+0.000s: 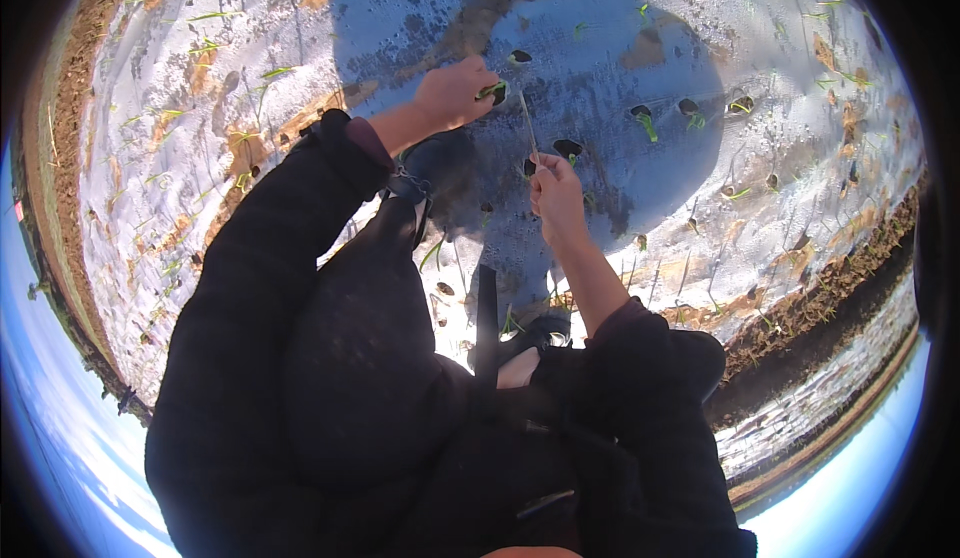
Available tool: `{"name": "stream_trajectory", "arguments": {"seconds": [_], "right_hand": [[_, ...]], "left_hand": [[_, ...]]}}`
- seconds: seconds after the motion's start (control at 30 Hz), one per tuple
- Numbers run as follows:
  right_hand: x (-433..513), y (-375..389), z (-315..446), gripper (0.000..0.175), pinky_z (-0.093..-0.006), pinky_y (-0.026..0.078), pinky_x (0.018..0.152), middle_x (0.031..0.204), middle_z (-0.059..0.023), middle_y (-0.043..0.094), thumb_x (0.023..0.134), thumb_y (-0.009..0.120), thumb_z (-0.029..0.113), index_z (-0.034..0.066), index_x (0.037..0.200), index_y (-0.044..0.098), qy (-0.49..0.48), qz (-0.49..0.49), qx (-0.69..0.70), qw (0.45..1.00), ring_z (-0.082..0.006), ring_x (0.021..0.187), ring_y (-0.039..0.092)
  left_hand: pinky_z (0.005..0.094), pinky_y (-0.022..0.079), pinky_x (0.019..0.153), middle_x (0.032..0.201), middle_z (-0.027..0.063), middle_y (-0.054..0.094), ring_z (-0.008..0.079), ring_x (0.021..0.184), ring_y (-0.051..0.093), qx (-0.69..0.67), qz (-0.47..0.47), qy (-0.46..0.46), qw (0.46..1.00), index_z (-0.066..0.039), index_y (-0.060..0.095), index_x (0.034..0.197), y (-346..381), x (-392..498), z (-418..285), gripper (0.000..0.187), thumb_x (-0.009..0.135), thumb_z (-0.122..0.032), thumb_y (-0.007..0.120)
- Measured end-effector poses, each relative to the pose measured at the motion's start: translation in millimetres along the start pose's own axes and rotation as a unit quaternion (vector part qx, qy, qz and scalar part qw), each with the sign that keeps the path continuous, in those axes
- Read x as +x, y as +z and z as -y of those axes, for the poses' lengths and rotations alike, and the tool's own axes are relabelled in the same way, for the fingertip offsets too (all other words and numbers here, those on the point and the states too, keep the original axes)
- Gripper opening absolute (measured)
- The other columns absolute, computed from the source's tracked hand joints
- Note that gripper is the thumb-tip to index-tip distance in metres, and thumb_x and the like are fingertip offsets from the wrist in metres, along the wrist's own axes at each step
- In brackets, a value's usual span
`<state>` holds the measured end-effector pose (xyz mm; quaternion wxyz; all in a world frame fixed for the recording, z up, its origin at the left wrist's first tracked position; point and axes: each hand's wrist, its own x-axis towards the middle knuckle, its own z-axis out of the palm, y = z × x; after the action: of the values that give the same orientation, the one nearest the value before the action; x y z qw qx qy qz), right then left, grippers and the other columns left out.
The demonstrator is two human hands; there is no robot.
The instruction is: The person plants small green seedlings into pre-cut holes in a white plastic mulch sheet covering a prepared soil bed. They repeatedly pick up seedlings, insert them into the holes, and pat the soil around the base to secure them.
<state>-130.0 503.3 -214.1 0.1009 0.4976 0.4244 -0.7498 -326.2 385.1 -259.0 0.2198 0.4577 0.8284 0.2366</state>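
My left hand (456,93) is bent over a hole in the pale plastic mulch film (600,55), its fingers curled at the leaves of a green seedling (492,91). The fingertips are partly hidden behind the hand. In my right hand (559,196) is a thin stick (528,121), pinched between thumb and fingers, its far end pointing up towards the same hole. Just above lies another dark hole (520,56). Beside my right hand, a larger hole (568,148) has a small green shoot at its edge.
More seedlings (648,126) poke through holes across the film. My shoe (439,164) rests on the film close to my left hand. Brown soil (817,303) runs along the bed's right side. A dark strap (487,318) hangs below my view's middle.
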Motion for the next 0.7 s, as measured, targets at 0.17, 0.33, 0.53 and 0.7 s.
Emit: {"name": "stream_trajectory", "arguments": {"seconds": [0.17, 0.33, 0.53, 0.7], "right_hand": [[2, -11, 10, 0.017, -0.0205, 0.023, 0.040, 0.066, 0.0020, 0.044, 0.092, 0.046, 0.008, 0.0027, 0.107, 0.052, 0.003, 0.007, 0.015, 1.000, -0.0034, 0.047, 0.033], [-2, -19, 16, 0.018, -0.0205, 0.023, 0.040, 0.066, 0.0023, 0.044, 0.093, 0.048, 0.009, 0.0032, 0.110, 0.052, -0.006, 0.016, -0.016, 1.000, -0.0030, 0.046, 0.032], [-10, -38, 28, 0.027, -0.0192, 0.022, 0.041, 0.065, 0.0034, 0.043, 0.094, 0.050, 0.013, 0.0053, 0.120, 0.054, -0.024, 0.025, -0.042, 0.999, -0.0024, 0.047, 0.031], [-13, -56, 45, 0.027, -0.0180, 0.023, 0.042, 0.066, 0.0050, 0.044, 0.095, 0.050, 0.015, 0.0057, 0.120, 0.055, -0.061, 0.030, -0.080, 0.994, -0.0007, 0.049, 0.031]], "left_hand": [[0.0323, 0.042, 0.072, 0.090, 0.0058, 0.051, 0.0187, 0.081, 0.052, -0.128, 0.074, -0.048, 0.988, -0.006, 0.061, 0.093, -9, 5, 9, 0.023, 0.081, -0.024, 0.068], [0.0286, 0.037, 0.068, 0.088, -0.0010, 0.048, 0.0104, 0.077, 0.045, -0.362, 0.155, -0.096, 0.914, -0.009, 0.062, 0.100, -31, 9, 5, 0.025, 0.084, -0.026, 0.068], [0.0215, 0.030, 0.055, 0.075, -0.0052, 0.040, 0.0033, 0.064, 0.036, -0.404, 0.036, -0.166, 0.899, -0.009, 0.056, 0.118, -75, -1, -3, 0.033, 0.089, -0.025, 0.061], [0.0204, 0.025, 0.049, 0.067, -0.0076, 0.037, 0.0020, 0.055, 0.031, -0.451, -0.062, -0.270, 0.848, -0.007, 0.057, 0.115, -98, -40, 7, 0.027, 0.091, -0.020, 0.057]]}}
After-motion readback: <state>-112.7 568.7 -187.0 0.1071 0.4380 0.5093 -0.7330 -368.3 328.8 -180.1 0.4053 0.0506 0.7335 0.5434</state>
